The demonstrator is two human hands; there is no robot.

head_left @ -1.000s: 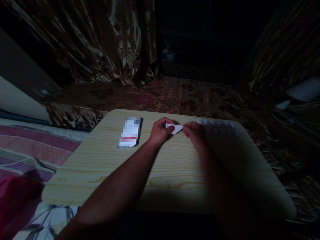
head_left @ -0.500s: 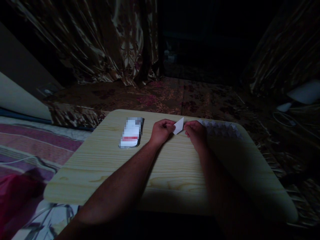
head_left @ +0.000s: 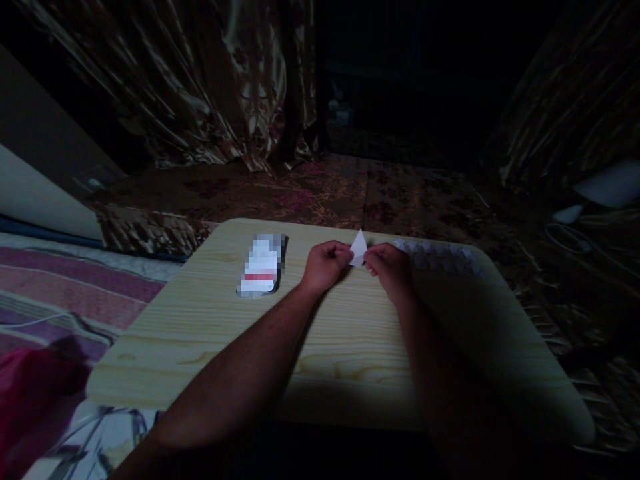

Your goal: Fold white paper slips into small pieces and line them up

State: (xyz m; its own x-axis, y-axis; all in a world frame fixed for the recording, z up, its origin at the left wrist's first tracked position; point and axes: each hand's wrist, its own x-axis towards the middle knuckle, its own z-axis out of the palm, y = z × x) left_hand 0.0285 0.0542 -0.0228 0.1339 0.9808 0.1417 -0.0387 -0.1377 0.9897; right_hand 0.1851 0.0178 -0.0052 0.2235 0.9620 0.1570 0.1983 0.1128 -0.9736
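Observation:
A small piece of folded white paper (head_left: pixel 359 245) stands between my two hands above the far half of the table, its pointed tip upward. My left hand (head_left: pixel 326 265) pinches its left side between thumb and fingers. On the other side, my right hand (head_left: pixel 389 263) grips the lower right corner with thumb and forefinger. Several small folded paper pieces (head_left: pixel 440 257) lie in rows just right of my right hand, partly in shadow. The fine folds of the held paper are too small to make out.
A phone (head_left: pixel 262 265) with a lit, blurred screen lies on the wood-grain table (head_left: pixel 200 333), left of my hands. Patterned curtains (head_left: pixel 240 87) hang beyond. A striped bed cover (head_left: pixel 100 293) is at the left, and a pale lamp-like object (head_left: pixel 607 185) stands at the far right.
The paper has turned from a slanted four-sided shape to an upright triangle. My right hand, apart from it before, has moved left and now holds its corner.

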